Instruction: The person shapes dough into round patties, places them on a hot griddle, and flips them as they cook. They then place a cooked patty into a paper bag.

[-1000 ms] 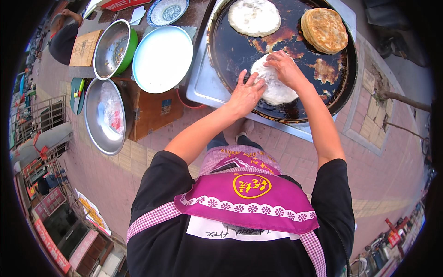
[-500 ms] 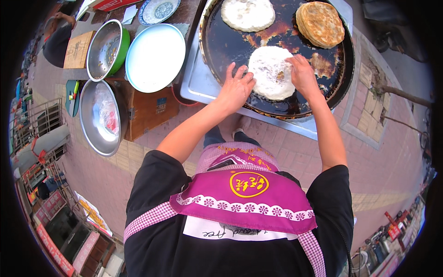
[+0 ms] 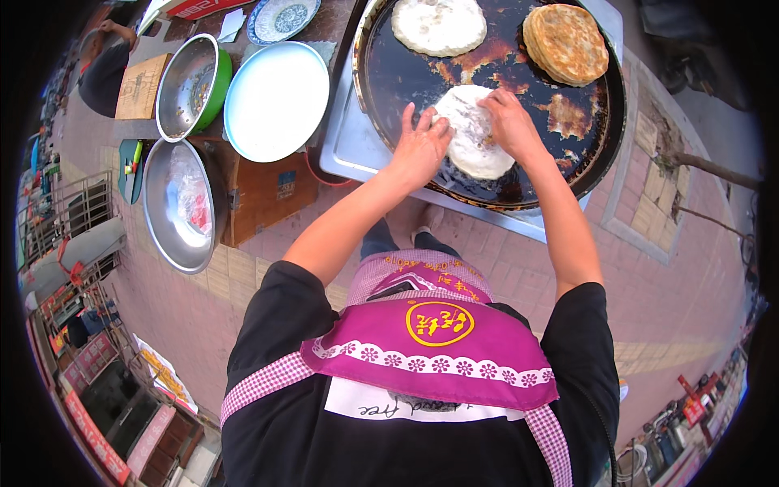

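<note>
A pale, raw-looking round flatbread (image 3: pixel 472 144) lies near the front of a large round black griddle (image 3: pixel 396 96). At its upper right part, my right hand (image 3: pixel 514 128) has its fingers bent together, pinching the dough's edge. My left hand (image 3: pixel 422 150) is open with spread fingers, its fingertips touching the left edge. The flatbread's right side is partly hidden by my right hand. Another pale flatbread (image 3: pixel 438 26) lies farther back on the griddle. A stack of browned flatbreads (image 3: pixel 565 45) sits at its far right.
Left of the griddle stand a white round tray (image 3: pixel 277 101), a green-sided metal bowl (image 3: pixel 213 101) and a blue-patterned plate (image 3: pixel 282 18). A larger metal basin (image 3: pixel 178 243) holding a plastic bag sits closer to me. Another person (image 3: pixel 105 77) is at the far left.
My right hand has moved left over the flatbread, and the dough's right side looks drawn inward. My left hand stays at the left edge, having shifted only slightly.
</note>
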Demonstrator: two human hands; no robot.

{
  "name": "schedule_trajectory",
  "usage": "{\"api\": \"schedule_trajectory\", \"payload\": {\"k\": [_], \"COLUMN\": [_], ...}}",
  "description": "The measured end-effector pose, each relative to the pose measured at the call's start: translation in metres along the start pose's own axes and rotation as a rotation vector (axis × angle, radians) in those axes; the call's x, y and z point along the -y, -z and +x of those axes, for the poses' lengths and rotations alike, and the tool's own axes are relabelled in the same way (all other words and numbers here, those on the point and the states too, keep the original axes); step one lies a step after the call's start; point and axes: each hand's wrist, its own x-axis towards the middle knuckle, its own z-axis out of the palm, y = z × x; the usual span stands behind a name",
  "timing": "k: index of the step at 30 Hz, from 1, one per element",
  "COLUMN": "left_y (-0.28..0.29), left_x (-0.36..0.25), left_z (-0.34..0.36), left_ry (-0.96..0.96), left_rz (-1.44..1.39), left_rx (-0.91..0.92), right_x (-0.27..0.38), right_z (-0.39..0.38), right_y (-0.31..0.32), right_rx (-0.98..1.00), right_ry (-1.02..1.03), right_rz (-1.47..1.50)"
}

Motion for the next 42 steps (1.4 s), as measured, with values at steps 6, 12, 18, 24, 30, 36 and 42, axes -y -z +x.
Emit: {"api": "schedule_trajectory", "payload": {"k": [6, 12, 18, 24, 30, 36, 42], "left_y": [0.003, -0.012, -0.004, 0.002, -0.001, 0.000, 0.002], "left_x": [-0.002, 0.009, 0.010, -0.002, -0.004, -0.007, -0.007], "left_z": [-0.006, 0.015, 0.013, -0.002, -0.004, -0.013, -0.011], "left_ry": [0.064, 0.068, 0.087, 0.105, 0.149, 0.095, -0.029], "left_rz": [-0.079, -0.014, -0.086, -0.083, -0.084, -0.056, -0.129], "left_rx": [0.074, 0.046, -0.188, 0.079, -0.006, 0.027, 0.187], "right_x": [0.002, 0.009, 0.015, 0.023, 0.016, 0.010, 0.014], "right_z": [0.008, 0.007, 0.009, 0.022, 0.023, 0.027, 0.028], "right_y": [-0.011, -0.022, -0.017, -0.015, -0.012, -0.010, -0.011], "right_rx": [-0.131, -0.062, -0.099, -0.020, -0.022, 0.052, -0.052], "right_ry": [0.046, -0.004, -0.135, 0.308, 0.105, 0.256, 0.288], "right_rz": [-0.006, 0.003, -0.032, -0.121, -0.181, -0.127, -0.072]}}
